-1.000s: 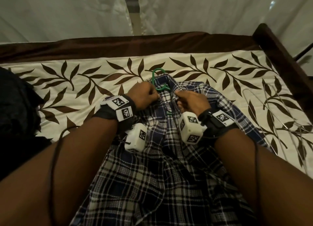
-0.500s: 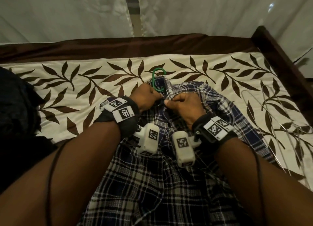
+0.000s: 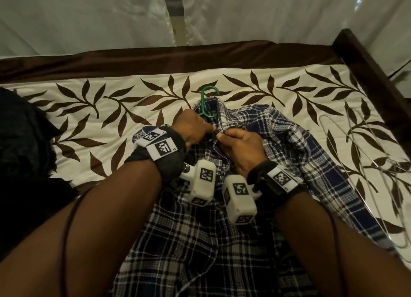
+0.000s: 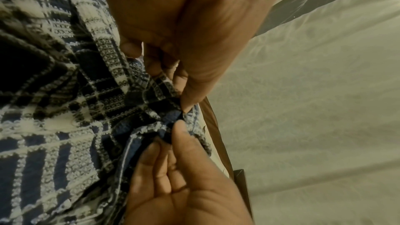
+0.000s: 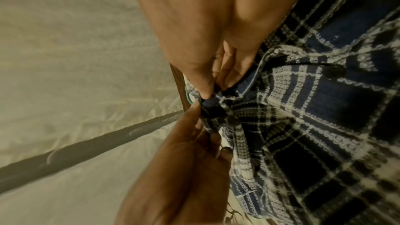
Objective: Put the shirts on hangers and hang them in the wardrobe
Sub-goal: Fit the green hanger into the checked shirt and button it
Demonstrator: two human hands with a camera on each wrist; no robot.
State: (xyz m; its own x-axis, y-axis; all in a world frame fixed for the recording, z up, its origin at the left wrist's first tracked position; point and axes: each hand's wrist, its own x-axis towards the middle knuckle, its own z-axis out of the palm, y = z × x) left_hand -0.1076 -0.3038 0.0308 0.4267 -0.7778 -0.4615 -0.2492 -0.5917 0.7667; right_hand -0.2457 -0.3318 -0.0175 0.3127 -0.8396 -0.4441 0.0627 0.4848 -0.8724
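Note:
A navy and white plaid shirt (image 3: 200,241) lies on the leaf-print bed cover (image 3: 100,123), collar pointing away from me. The green hanger (image 3: 210,90) has its hook poking out past the collar; the rest is hidden inside the shirt. My left hand (image 3: 209,129) and right hand (image 3: 221,136) meet just below the collar. Each pinches one front edge of the shirt between thumb and fingertips. In the left wrist view the left hand (image 4: 184,107) and right hand (image 4: 173,131) pinch the bunched plaid shirt (image 4: 65,126). In the right wrist view the right hand (image 5: 207,95) and left hand (image 5: 194,114) hold the shirt (image 5: 303,126), with a sliver of the green hanger (image 5: 188,99) behind.
Several bare wire hangers (image 3: 360,163) lie on the cover at the right. A dark heap of cloth (image 3: 22,152) sits at the left. A dark wooden bed frame (image 3: 367,58) runs along the right, with pale curtains (image 3: 89,18) behind the bed.
My hands, apart on either side of the collar opening a second ago, have come together at the centre front, drawing the shirt's two edges closed over the hanger.

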